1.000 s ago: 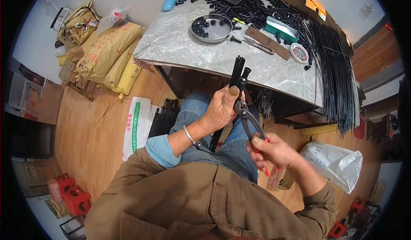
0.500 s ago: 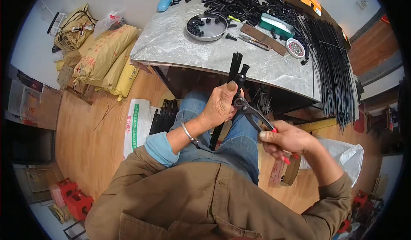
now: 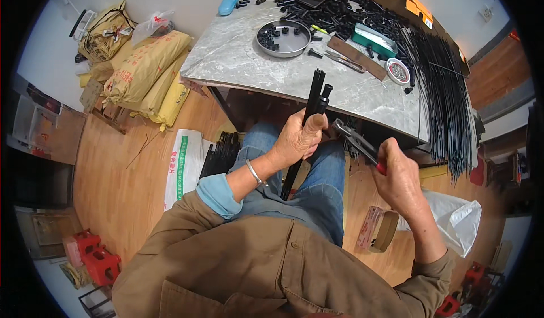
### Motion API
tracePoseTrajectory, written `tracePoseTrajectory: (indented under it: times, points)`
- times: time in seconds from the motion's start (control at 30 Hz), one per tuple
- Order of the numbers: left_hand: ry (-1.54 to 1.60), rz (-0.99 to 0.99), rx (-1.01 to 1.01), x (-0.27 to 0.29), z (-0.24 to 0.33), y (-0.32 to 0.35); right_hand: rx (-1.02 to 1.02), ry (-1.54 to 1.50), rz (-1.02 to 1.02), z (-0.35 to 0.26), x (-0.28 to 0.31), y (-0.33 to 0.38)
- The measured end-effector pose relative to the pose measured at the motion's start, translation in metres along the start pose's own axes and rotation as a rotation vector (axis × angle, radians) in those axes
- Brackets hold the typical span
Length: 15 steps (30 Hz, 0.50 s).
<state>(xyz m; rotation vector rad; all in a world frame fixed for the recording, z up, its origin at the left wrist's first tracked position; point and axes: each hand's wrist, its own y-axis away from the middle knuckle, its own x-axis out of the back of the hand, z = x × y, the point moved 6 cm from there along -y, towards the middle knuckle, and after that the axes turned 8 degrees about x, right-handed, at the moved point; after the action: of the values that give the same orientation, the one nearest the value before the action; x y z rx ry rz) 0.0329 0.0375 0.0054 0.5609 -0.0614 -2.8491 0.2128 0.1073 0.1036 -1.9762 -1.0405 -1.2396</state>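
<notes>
My left hand [image 3: 296,142] grips a bundle of thin black rods [image 3: 311,100] held upright over my lap, their tops reaching the table edge. One rod carries a small black cap at its tip. My right hand [image 3: 399,179] holds red-handled pliers [image 3: 354,139], whose metal jaws point left toward the rods but stand a little apart from them. A silver bangle sits on my left wrist.
A marble table [image 3: 238,51] ahead holds a round metal tray [image 3: 283,38] with black parts, a heap of black pieces, a green box [image 3: 371,39], a small bowl [image 3: 398,71] and many long black rods [image 3: 442,85]. Yellow sacks [image 3: 144,68] lie left; a white bag [image 3: 453,219] right.
My right hand has drawn the pliers back to the right, away from the rod bundle. My left hand has kept the rods upright in about the same place.
</notes>
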Motion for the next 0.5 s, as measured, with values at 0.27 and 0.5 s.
tracePoseTrajectory:
  times: [0.27, 0.5]
  points:
    - [-0.008, 0.042, 0.062, -0.003, -0.001, 0.0, 0.264, 0.185, 0.155, -0.007, 0.014, -0.019]
    - [-0.061, 0.056, 0.031, -0.006, 0.003, -0.002, 0.366, 0.239, 0.156, -0.007, 0.015, -0.024]
